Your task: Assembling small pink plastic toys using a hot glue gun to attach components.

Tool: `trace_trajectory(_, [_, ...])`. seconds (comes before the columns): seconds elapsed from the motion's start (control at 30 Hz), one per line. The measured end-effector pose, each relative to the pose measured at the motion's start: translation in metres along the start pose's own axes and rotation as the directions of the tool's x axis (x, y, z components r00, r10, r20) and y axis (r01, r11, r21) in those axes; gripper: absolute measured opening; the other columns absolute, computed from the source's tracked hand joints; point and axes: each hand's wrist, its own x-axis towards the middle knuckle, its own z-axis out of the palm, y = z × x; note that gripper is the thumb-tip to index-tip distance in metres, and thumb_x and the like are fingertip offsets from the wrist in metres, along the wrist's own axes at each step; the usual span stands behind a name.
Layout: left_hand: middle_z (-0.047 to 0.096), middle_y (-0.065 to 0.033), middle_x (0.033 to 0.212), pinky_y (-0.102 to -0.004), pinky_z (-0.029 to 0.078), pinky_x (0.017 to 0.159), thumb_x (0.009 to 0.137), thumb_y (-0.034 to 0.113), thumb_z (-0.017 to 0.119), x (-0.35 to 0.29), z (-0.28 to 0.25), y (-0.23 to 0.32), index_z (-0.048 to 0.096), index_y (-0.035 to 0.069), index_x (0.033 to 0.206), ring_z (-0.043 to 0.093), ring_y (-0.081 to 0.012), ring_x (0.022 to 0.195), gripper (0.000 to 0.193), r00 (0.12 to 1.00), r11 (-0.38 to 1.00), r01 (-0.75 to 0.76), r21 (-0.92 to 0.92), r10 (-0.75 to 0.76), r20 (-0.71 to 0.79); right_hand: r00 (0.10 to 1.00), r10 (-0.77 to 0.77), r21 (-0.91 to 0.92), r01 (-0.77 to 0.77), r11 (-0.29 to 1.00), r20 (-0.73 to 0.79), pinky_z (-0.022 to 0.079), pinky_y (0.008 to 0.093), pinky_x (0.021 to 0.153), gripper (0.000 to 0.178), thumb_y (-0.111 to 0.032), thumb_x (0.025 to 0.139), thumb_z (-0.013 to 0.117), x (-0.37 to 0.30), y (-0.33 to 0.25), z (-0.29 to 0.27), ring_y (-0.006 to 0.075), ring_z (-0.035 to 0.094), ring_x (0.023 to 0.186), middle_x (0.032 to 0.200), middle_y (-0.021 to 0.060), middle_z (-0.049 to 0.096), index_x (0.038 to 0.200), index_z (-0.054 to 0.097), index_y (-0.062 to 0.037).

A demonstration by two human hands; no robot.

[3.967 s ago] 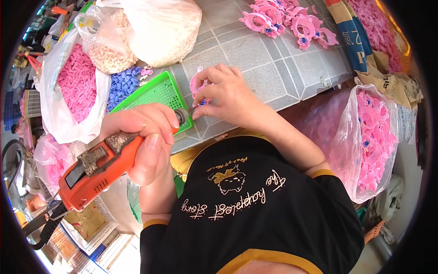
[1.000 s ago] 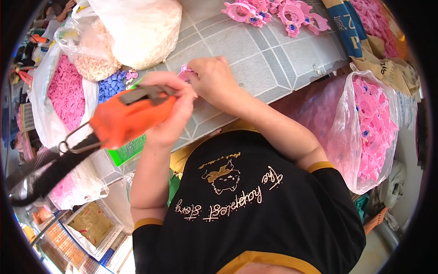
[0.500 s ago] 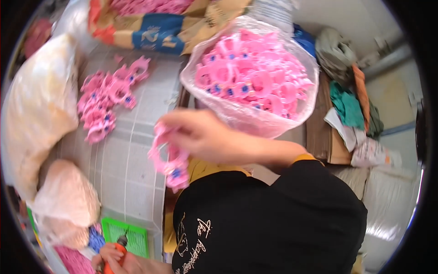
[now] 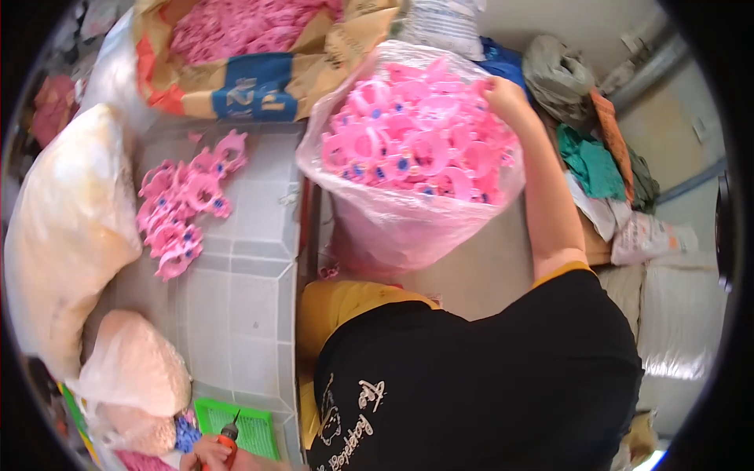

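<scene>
With the right hand (image 4: 503, 94) curled closed over the clear plastic bag of pink plastic toy pieces (image 4: 416, 149), drop low — avoid spilling — while the left hand (image 4: 216, 455) grips the orange power screwdriver (image 4: 228, 436).

A heap of pink plastic pieces (image 4: 187, 206) on your tiled table (image 4: 243, 290) near its far edge, a brown sack of pink parts (image 4: 251, 55) beyond the far edge, 2 pale bulging bags (image 4: 67, 235) along your left side, crumpled cloths (image 4: 597, 165) at far right.
</scene>
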Motion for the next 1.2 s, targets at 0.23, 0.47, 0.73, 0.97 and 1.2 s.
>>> trace_trajectory(0.23, [0.046,-0.0077,0.061,-0.0309,0.041,0.063,0.079,0.004,0.057,0.002,-0.003,-0.01,0.045,0.001,0.1,0.045,-0.0147,0.055,0.024,0.997,0.997,0.079,-0.02,-0.078,0.016,0.565,-0.359,-0.031,0.506,0.862,-0.743,0.048,0.0365,0.09,0.033,-0.002,0.089,0.062,-0.16,-0.167,-0.069,0.0306,0.061,0.105,0.12,0.0163,0.06,0.122,0.058,-0.0009])
trace_trajectory(0.47, [0.045,-0.0045,0.061,-0.0289,0.039,0.061,0.08,0.006,0.057,-0.008,-0.004,-0.003,0.048,0.0,0.106,0.044,-0.0133,0.055,0.029,0.996,0.998,0.038,0.051,-0.042,0.085,0.644,-0.637,0.695,0.683,0.226,-0.425,0.052,0.0394,0.083,0.036,-0.002,0.081,0.069,-0.233,-0.356,0.065,0.0346,0.063,0.097,0.105,0.0189,0.063,0.115,0.059,-0.0022])
trace_trajectory(0.73, [0.045,-0.0021,0.064,-0.0316,0.038,0.061,0.08,0.006,0.058,-0.019,-0.037,0.024,0.051,0.003,0.112,0.044,-0.0141,0.056,0.033,0.994,0.991,0.047,0.124,-0.034,-0.101,0.701,-0.682,0.478,0.682,0.553,-0.211,0.052,0.0478,0.081,0.033,-0.017,0.082,0.061,-0.15,-0.448,0.167,0.0407,0.063,0.1,0.105,0.0236,0.066,0.111,0.061,-0.0027])
trace_trajectory(0.97, [0.049,-0.007,0.064,-0.0346,0.042,0.063,0.079,-0.004,0.051,-0.018,-0.073,0.013,0.049,0.001,0.103,0.047,-0.0166,0.055,0.025,0.985,0.972,0.093,0.213,-0.058,-0.165,0.681,-0.716,0.517,0.672,0.53,-0.151,0.051,0.0373,0.076,0.036,-0.025,0.083,0.071,-0.2,-0.425,0.151,0.0286,0.067,0.084,0.093,0.0148,0.07,0.111,0.065,-0.0053])
trace_trajectory(1.2, [0.051,-0.0083,0.064,-0.0353,0.043,0.064,0.079,-0.005,0.052,-0.019,-0.089,-0.002,0.048,0.001,0.105,0.048,-0.0174,0.056,0.027,0.991,0.972,0.062,0.228,-0.033,-0.131,0.494,-0.855,0.86,0.357,0.365,0.158,0.046,0.0314,0.063,0.027,-0.017,0.086,0.07,-0.291,-0.404,0.157,0.0185,0.058,0.067,0.077,0.0108,0.062,0.108,0.062,-0.0036])
